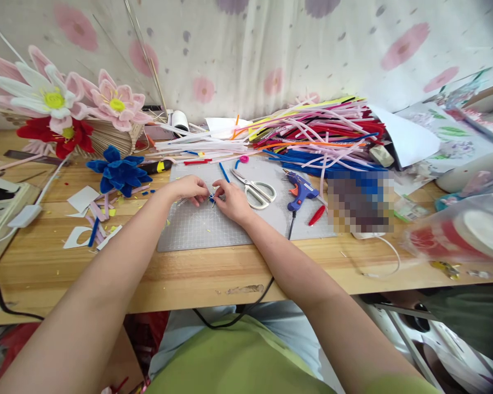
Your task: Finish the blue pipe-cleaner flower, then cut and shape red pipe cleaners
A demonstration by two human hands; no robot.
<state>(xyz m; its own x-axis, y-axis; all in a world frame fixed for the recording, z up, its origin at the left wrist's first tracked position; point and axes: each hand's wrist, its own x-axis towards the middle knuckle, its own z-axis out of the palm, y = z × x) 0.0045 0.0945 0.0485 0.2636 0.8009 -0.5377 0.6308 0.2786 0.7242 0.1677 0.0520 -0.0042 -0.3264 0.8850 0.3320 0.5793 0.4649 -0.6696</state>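
Fingers of the left hand (190,189) and right hand (233,201) curled inward, tips nearly meeting, pinching a small blue piece (212,198) between them over the grey cutting mat (207,232); finer contact too small to read. Wrists low, forearms converging from the counter's (181,279) front edge, gridded mat and bare wood showing between them. Silver scissors (251,186) just beside right hand, blue glue gun (304,191) farther right, pipe-cleaner bundle (312,131) along the mat's far edge, blue flower (119,171) left of the mat.

We've got a smooth wooden table (176,282), matt mat (197,232), shiny metal scissors (252,187), fuzzy blue flower (120,172); small held piece (212,198) maybe fuzzy too.
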